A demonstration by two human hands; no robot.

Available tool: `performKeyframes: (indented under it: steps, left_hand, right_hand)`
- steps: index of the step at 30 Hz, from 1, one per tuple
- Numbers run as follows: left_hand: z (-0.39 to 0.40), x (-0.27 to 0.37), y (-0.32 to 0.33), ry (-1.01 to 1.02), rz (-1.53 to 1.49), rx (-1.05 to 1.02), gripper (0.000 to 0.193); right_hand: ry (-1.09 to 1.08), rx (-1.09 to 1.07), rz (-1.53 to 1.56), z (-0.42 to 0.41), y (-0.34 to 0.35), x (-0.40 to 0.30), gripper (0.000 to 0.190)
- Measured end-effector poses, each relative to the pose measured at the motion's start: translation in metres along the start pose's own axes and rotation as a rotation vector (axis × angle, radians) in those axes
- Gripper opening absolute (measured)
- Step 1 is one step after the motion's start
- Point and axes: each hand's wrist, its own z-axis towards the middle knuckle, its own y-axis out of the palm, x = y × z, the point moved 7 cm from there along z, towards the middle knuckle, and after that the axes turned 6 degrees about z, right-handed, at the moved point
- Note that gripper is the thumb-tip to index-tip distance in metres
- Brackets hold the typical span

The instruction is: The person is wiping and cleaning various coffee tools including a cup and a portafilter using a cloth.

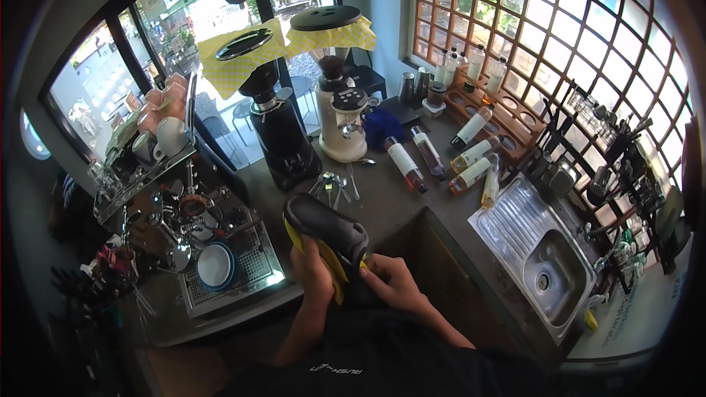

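Note:
In front of my chest, a dark rounded vessel [326, 227] is held tilted. My left hand [313, 273] grips it from the left through a yellow cloth [332, 267], part of which hangs below the palm. At the vessel's near right end, my right hand [392, 280] pinches a bit of the same yellow cloth against the rim. What kind of vessel it is, I cannot tell. Just past its far end, several spoons and forks [333, 186] lie on the dark countertop [369, 198].
To the left stands an espresso machine [237, 231] with cups on top and stacked bowls [215, 266] on its drip tray. Two coffee grinders [284, 143] are behind. Several bottles [405, 162] lie near a wooden rack [496, 113]. A steel sink [557, 281] sits right of a counter opening [436, 253].

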Motion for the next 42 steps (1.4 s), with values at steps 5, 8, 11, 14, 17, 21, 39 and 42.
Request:
performKeyframes:
  steps: [5,8,11,14,17,21,39,42]
  left_hand:
    - [-0.015,0.014,0.012,0.095,0.14,-0.104,0.044]
    - [-0.009,0.013,0.003,0.124,0.122,-0.098,0.044]
    - [0.01,0.01,-0.027,0.076,-0.011,0.1,0.055]
    - [0.019,0.023,-0.031,-0.038,-0.143,0.079,0.058]
    - [0.018,-0.005,-0.041,-0.06,-0.407,-0.011,0.062]
    - [-0.017,-0.027,0.002,-0.232,-0.553,-0.352,0.077]
    - [0.002,-0.024,-0.017,-0.243,-0.404,-0.103,0.063]
    - [-0.024,-0.024,0.013,-0.298,-0.453,-0.251,0.074]
  right_hand:
    - [-0.033,0.055,0.017,0.005,-0.004,-0.002,0.024]
    - [-0.027,0.058,0.008,0.007,-0.008,-0.004,0.024]
    - [-0.023,-0.037,-0.046,0.006,-0.006,-0.001,0.021]
    - [-0.015,-0.053,-0.045,-0.002,-0.007,0.007,0.021]
    - [-0.012,0.056,0.086,-0.006,-0.007,0.01,0.021]
    - [0.013,0.079,0.108,-0.003,-0.004,0.008,0.021]
    - [0.071,0.044,0.018,-0.021,-0.006,0.018,0.021]
    - [0.011,0.119,-0.047,-0.015,-0.006,0.012,0.02]
